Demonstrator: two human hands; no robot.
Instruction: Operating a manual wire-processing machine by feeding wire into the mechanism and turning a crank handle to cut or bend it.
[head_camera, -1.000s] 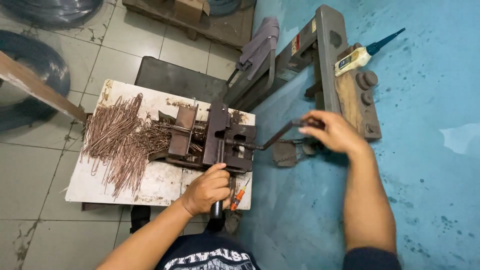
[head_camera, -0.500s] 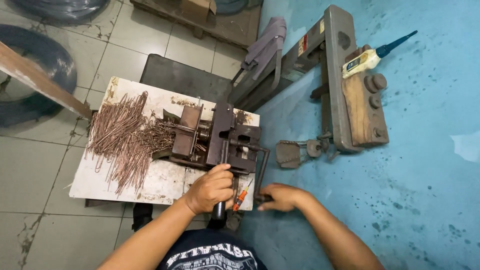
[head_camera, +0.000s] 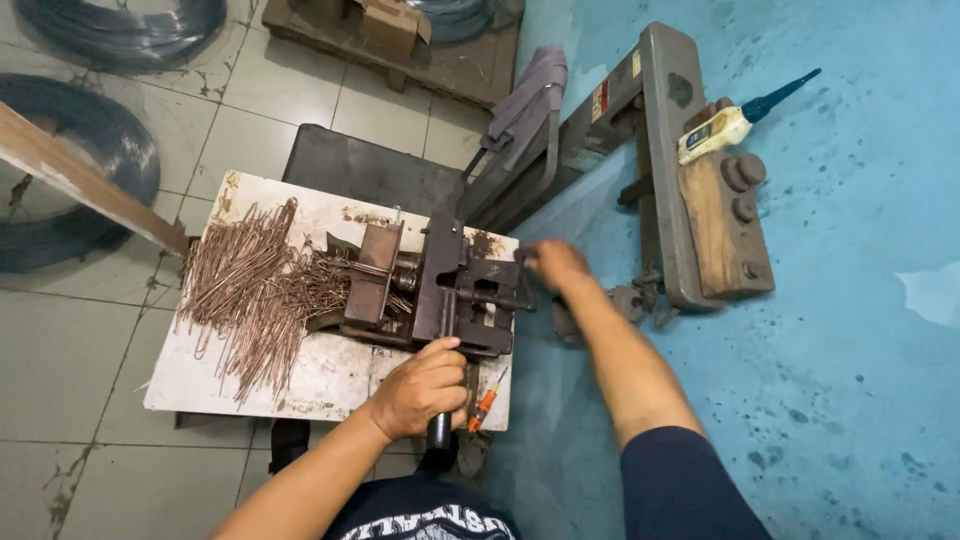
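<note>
- Head view, looking straight down: the rusty brown bending machine (head_camera: 440, 295) sits on a worn white board (head_camera: 200, 370), and everything here is placed from that machine.
- Left hand (head_camera: 420, 388) is at the machine's near edge, fist clenched around a dark lever handle (head_camera: 438, 430) that pokes out below the knuckles toward the person.
- Right hand (head_camera: 555, 265) is at the machine's far right corner, blurred; it is on or right at a dark rod (head_camera: 500, 298) sticking out of the machine's right side, and whether the fingers are closed around it I cannot tell.
- Left of the machine, a loose heap of coppery bent wire pieces (head_camera: 250, 295) spreads over the board, the nearest strands running up against the machine's left block.
- Just beside the left hand, at the machine's near right corner, a small orange-handled tool (head_camera: 485, 405) lies on the board's edge.
- Right of the machine, on the blue floor (head_camera: 850, 350), stands a grey steel frame (head_camera: 665, 150) with a wooden block (head_camera: 715, 225) on it.
- On top of that block, well apart from the machine, lies a pale bottle with a dark blue nozzle (head_camera: 735, 120).
- Far left of the machine, dark wire coils (head_camera: 90, 170) lie on the tiled floor.
</note>
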